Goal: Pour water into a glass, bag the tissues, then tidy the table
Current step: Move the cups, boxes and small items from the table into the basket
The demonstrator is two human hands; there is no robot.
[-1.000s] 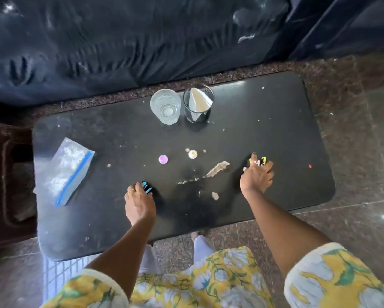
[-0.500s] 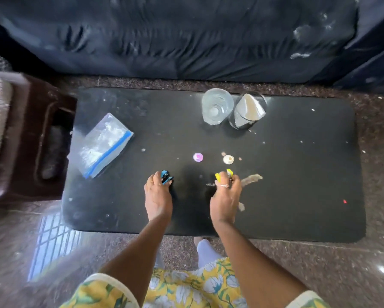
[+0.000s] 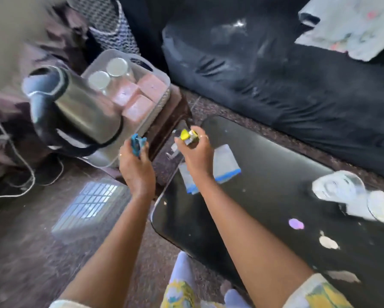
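Both hands are raised beyond the left end of the worktop (image 3: 275, 174). A small blue object (image 3: 137, 142) is clenched in the left hand (image 3: 135, 167), and a small yellow-capped object (image 3: 188, 136) is pinched in the fingers of the right hand (image 3: 195, 156); what either object is cannot be told through the blur.

Relative to the worktop, the blue object is held just off the left end, over the floor and close to the clear tray (image 3: 119, 103). It stands roughly upright, long axis near vertical, top away from the palm. The yellow-capped object hangs over the left edge, tilted, with the cap pointing up and to the left.

The zip bag (image 3: 225, 161) lies flat near that left end, under the right forearm, its blue seal turned towards the person. The water glass (image 3: 337, 187) and the glass holding tissue (image 3: 380, 207) stand touching at the far right.

Several risks are judged likely. Either small object could slip, since only the fingertips are used, and could roll across the floor. The kettle (image 3: 75, 107), tall and beside the tray, could be knocked by the left hand. Crumbs are left on the worktop, so tidying is judged unfinished.
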